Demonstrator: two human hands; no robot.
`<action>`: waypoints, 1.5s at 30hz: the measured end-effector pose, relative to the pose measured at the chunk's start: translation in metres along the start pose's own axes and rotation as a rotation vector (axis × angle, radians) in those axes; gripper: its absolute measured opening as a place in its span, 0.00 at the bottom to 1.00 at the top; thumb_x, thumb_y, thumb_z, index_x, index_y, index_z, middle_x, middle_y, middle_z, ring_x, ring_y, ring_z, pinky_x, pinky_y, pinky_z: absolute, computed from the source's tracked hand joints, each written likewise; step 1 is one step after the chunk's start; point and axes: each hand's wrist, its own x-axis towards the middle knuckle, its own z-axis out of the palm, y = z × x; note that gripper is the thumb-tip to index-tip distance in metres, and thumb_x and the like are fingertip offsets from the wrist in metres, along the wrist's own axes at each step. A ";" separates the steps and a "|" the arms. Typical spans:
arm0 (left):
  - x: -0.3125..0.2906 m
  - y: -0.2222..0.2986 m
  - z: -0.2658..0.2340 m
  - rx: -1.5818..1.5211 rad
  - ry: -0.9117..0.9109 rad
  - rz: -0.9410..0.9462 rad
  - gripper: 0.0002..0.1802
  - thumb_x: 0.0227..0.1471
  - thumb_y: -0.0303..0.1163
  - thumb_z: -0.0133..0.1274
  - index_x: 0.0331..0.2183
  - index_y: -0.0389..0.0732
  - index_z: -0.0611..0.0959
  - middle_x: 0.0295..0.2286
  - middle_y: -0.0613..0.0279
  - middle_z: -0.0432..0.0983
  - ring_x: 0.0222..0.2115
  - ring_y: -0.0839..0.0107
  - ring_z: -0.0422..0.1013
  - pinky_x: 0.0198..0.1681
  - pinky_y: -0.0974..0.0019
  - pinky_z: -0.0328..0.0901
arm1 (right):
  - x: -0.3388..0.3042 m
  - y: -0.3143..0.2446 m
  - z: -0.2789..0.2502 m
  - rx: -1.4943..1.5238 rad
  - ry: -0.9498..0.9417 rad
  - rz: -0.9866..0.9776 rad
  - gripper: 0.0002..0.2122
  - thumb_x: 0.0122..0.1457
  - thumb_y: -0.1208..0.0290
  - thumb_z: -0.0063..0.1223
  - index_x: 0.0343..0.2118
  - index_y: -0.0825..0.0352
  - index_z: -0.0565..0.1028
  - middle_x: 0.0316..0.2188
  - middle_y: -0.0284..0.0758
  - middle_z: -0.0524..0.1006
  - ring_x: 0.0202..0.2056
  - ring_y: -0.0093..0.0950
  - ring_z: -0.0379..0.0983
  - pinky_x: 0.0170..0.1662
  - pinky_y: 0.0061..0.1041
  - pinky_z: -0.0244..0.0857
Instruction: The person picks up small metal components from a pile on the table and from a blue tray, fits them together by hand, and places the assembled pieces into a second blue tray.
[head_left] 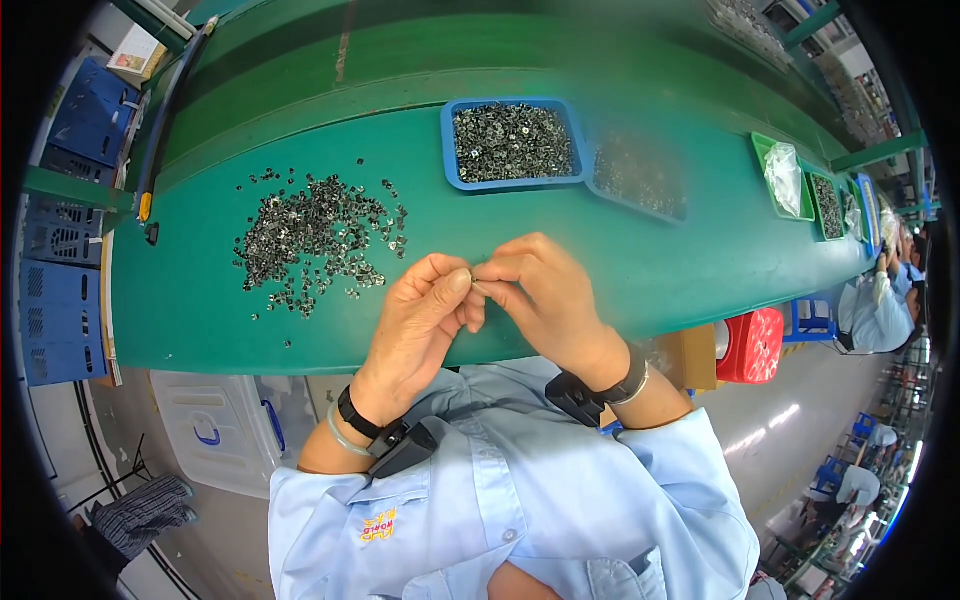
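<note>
My left hand [428, 303] and my right hand [541, 290] meet over the near edge of the green table [420, 230]. Thumbs and forefingers are pinched together around a tiny dark piece, mostly hidden by the fingertips, so its kind does not show. To the left of my hands lies a loose pile of small black and silvery metal parts [310, 235], spread on the tabletop. Beyond my hands stands a blue tray [450, 165] filled with many similar small parts.
A hazy blur covers a second tray [640, 175] beside the blue one. Green trays [800, 205] stand far right, one with a clear plastic bag [785, 178]. Blue crates [62, 320] are at left, a lidded plastic bin [215, 425] below, a red stool [752, 345] at right. Other people sit far right.
</note>
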 end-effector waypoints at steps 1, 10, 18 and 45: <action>0.000 0.000 0.000 -0.026 -0.001 -0.006 0.08 0.56 0.33 0.51 0.33 0.38 0.75 0.24 0.64 0.73 0.24 0.76 0.67 0.29 0.72 0.62 | -0.001 -0.001 0.000 0.006 0.001 0.006 0.09 0.46 0.77 0.61 0.30 0.62 0.74 0.29 0.32 0.73 0.33 0.31 0.71 0.34 0.27 0.66; 0.005 -0.016 -0.008 -0.209 -0.128 -0.004 0.07 0.56 0.33 0.50 0.31 0.40 0.74 0.21 0.64 0.71 0.22 0.75 0.66 0.28 0.71 0.61 | -0.008 0.000 0.002 0.139 0.010 0.098 0.08 0.46 0.78 0.60 0.30 0.63 0.75 0.29 0.32 0.74 0.33 0.30 0.72 0.34 0.27 0.66; -0.001 -0.001 0.004 -0.014 -0.030 0.005 0.08 0.58 0.35 0.48 0.33 0.40 0.74 0.21 0.64 0.71 0.20 0.75 0.65 0.23 0.71 0.58 | 0.000 0.002 -0.007 -0.015 0.002 -0.052 0.07 0.47 0.77 0.59 0.31 0.63 0.75 0.29 0.32 0.75 0.33 0.29 0.72 0.34 0.25 0.65; -0.007 0.003 0.010 -0.209 -0.151 -0.106 0.11 0.58 0.38 0.47 0.31 0.40 0.71 0.24 0.63 0.73 0.20 0.74 0.66 0.21 0.70 0.59 | -0.004 0.001 -0.002 0.277 0.020 -0.001 0.07 0.47 0.78 0.59 0.30 0.64 0.74 0.29 0.33 0.75 0.31 0.31 0.71 0.33 0.26 0.66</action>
